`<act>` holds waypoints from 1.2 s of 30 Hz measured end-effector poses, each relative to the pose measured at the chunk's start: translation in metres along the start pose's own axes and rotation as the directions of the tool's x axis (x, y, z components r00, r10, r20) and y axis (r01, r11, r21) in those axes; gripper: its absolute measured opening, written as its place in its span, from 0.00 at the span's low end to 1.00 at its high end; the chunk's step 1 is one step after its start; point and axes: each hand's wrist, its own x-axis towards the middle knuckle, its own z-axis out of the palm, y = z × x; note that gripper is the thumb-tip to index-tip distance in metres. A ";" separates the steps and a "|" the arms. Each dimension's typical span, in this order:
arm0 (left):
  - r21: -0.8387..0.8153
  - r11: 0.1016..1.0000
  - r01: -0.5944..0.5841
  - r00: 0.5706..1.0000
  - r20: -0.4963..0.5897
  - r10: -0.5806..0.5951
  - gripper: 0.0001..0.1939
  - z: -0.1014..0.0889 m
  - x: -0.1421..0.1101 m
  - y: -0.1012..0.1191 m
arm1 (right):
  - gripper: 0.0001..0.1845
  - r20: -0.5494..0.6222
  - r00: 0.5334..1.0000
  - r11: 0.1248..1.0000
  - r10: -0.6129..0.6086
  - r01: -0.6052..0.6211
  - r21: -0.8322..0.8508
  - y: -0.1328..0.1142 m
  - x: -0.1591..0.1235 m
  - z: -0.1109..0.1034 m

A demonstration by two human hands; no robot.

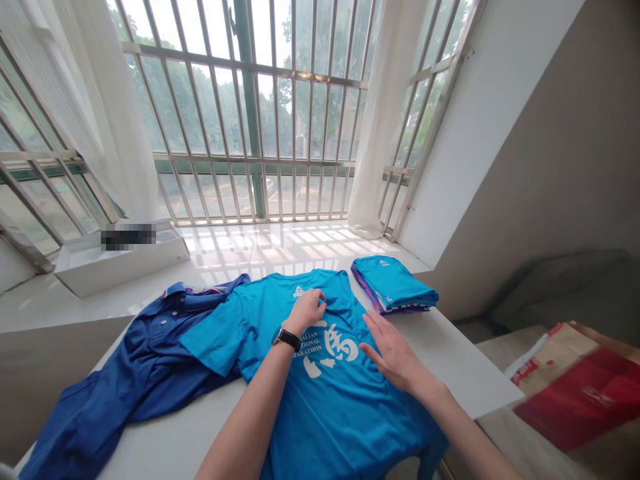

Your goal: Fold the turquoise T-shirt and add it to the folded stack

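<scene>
White window bars (250, 113) filled the view ahead of me, with sheer curtains (127, 113) gathered beside them and a glossy white sill (280, 250) below, where a white box (120, 263) sat with a blurred patch on it. Nearer me stood a white table (465, 353), its flat top giving the clothes a firm surface to lie on. A dark blue collared shirt (125, 360) lay rumpled on the table's left side, while a folded stack of blue garments (393, 287), with purple showing along its edge, sat at the far end, set apart from where my hands were working. Red and tan packaging (580, 393) lay off to the right, beyond the table's edge.

Between them, a turquoise T-shirt (340, 407) lay spread in the middle of the table, one sleeve across the dark shirt, its white marathon lettering and large characters facing up. My left hand (306, 312), with a black-strapped watch (287, 338) on its wrist, sat at the neckline, fingers curled against the cloth; I could not tell whether they pinched it. My right hand (395, 353) lay open on the T-shirt, fingers spread wide and flat, as if to keep the fabric smooth.
</scene>
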 end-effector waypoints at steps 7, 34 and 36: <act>0.109 0.992 0.058 0.998 -0.020 -0.056 0.21 -0.001 -0.005 -0.014 | 0.49 -0.022 0.997 0.996 -0.081 0.081 0.037 -0.016 0.125 0.021; 0.279 0.904 0.325 0.946 -0.087 -0.313 0.23 0.002 0.047 0.012 | 0.43 -0.070 0.981 0.819 0.182 -0.112 0.564 0.015 0.150 0.064; 0.235 0.925 0.297 0.954 -0.107 -0.279 0.19 0.010 0.048 0.013 | 0.42 -0.075 0.980 0.816 0.184 -0.109 0.567 0.015 0.150 0.064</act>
